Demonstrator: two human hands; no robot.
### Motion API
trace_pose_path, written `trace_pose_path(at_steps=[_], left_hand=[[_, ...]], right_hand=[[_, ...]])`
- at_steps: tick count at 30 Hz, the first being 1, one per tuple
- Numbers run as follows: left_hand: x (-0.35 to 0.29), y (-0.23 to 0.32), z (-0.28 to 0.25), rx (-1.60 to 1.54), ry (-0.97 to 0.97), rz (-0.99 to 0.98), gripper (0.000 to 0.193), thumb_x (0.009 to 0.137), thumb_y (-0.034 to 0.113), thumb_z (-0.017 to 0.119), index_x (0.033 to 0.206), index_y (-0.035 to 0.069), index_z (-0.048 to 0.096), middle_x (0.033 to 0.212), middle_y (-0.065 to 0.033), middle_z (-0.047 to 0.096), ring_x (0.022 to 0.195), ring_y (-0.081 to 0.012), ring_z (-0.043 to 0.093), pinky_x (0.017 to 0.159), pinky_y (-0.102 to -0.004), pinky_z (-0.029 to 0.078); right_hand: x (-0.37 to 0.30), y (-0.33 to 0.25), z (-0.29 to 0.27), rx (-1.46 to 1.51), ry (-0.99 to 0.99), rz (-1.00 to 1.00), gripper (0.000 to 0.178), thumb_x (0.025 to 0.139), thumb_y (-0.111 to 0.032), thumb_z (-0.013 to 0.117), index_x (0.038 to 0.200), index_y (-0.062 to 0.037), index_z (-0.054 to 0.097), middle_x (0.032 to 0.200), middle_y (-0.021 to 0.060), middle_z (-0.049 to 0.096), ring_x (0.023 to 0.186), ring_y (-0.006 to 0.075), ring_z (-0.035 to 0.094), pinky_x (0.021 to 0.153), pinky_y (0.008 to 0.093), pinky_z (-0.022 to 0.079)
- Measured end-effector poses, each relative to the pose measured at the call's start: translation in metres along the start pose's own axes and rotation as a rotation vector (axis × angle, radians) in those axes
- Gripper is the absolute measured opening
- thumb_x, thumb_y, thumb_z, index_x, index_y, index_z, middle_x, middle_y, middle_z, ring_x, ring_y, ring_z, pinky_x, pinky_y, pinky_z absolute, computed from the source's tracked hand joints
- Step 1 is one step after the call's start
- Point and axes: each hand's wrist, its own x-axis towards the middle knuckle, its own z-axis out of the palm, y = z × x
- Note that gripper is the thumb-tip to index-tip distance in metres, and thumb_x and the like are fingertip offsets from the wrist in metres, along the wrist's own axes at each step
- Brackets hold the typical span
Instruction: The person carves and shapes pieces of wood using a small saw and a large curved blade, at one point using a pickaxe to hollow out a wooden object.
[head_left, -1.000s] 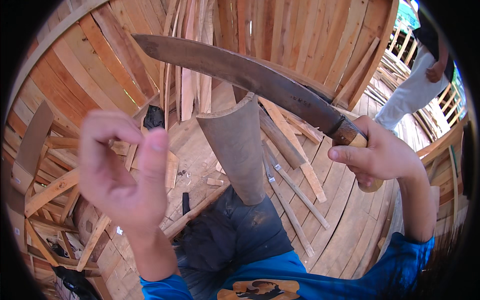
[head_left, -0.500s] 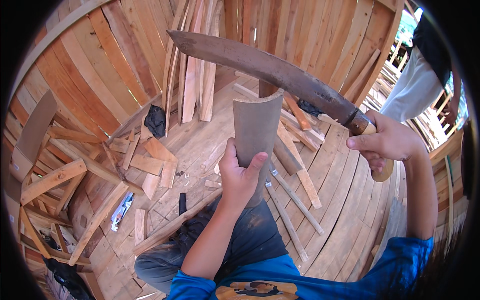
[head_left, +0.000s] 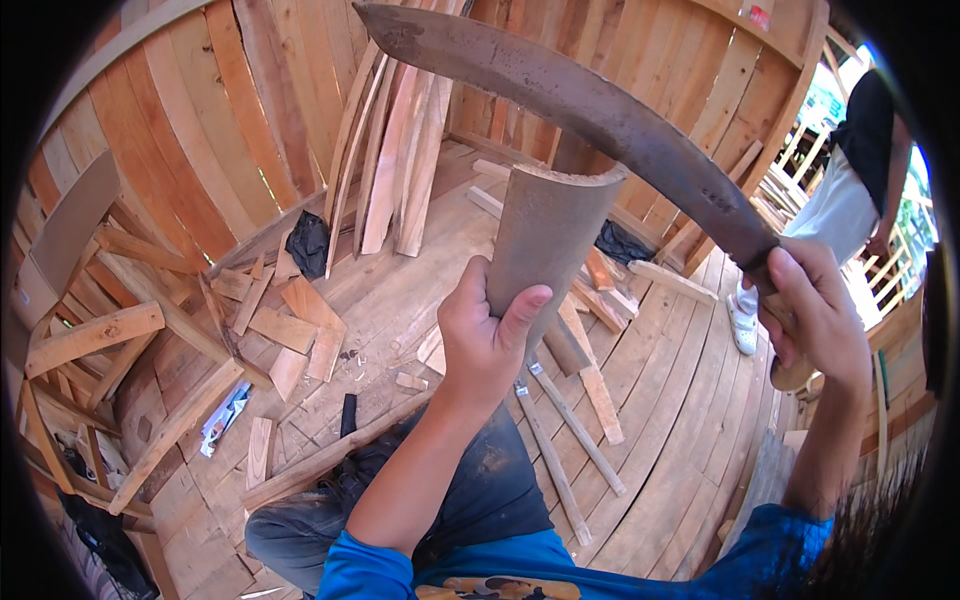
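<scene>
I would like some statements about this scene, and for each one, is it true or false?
1. The right hand holds a machete by its handle. True.
2. The left hand is empty. False: it holds a curved grey-brown piece.
3. Long planks lean upright near the wooden wall. True.
4. The machete's blade lies on the floor. False: it is raised, near the curved piece's upper end.
5. Another person stands at the right of the view. True.
</scene>
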Motion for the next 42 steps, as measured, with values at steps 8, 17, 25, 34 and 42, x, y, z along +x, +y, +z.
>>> trace_pose_path(at_steps=[8, 17, 25, 34, 42], left_hand=[[-0.028, -0.013, -0.008, 0.003, 0.001, -0.036, 0.051, 0.085, 0.047, 0.065, 0.085, -0.001, 0.051, 0.069, -0.0072, 0.058, 0.064, -0.01, 0.053, 0.058, -0.0239, 0.044], [-0.043, -0.016, -0.011, -0.059, 0.029, -0.055, 0.054, 0.084, 0.047, 0.067, 0.096, -0.004, 0.055, 0.083, -0.006, 0.062, 0.077, -0.01, 0.056, 0.07, -0.0242, 0.046], [-0.041, -0.001, -0.001, -0.099, 0.046, -0.044, 0.055, 0.085, 0.046, 0.066, 0.102, -0.005, 0.055, 0.091, -0.0057, 0.063, 0.085, -0.0103, 0.057, 0.076, -0.0239, 0.045], [-0.032, 0.012, -0.006, -0.119, -0.035, 0.034, 0.056, 0.085, 0.046, 0.066, 0.107, -0.005, 0.056, 0.095, -0.0063, 0.064, 0.087, -0.0098, 0.057, 0.078, -0.024, 0.045], [-0.022, 0.022, -0.013, -0.057, -0.015, 0.083, 0.057, 0.085, 0.049, 0.065, 0.104, -0.004, 0.058, 0.096, -0.0059, 0.063, 0.087, -0.0104, 0.057, 0.079, -0.0245, 0.044]], right_hand=[[-0.009, 0.0, 0.019, -0.033, -0.13, 0.121, 0.049, 0.097, -0.044, 0.044, 0.077, -0.0002, 0.055, 0.047, -0.0006, 0.049, 0.036, 0.0051, 0.047, 0.038, 0.0185, 0.039], [-0.018, -0.002, 0.03, -0.011, -0.188, 0.23, 0.047, 0.097, -0.042, 0.046, 0.074, -0.0014, 0.054, 0.05, -0.001, 0.048, 0.038, 0.007, 0.048, 0.039, 0.021, 0.038], [-0.032, -0.007, 0.032, -0.238, -0.025, 0.04, 0.044, 0.095, -0.038, 0.052, 0.073, 0.0004, 0.056, 0.049, 0.0045, 0.043, 0.046, 0.0144, 0.044, 0.047, 0.0314, 0.035], [-0.065, 0.01, 0.032, -0.043, 0.109, 0.182, 0.038, 0.097, -0.031, 0.05, 0.12, 0.0001, 0.05, 0.084, 0.0063, 0.057, 0.049, 0.0038, 0.044, 0.041, 0.0171, 0.034], [-0.074, 0.0, 0.045, -0.049, 0.22, 0.06, 0.04, 0.096, -0.036, 0.052, 0.113, -0.0002, 0.054, 0.068, 0.0008, 0.053, 0.048, 0.0033, 0.044, 0.044, 0.017, 0.036]])
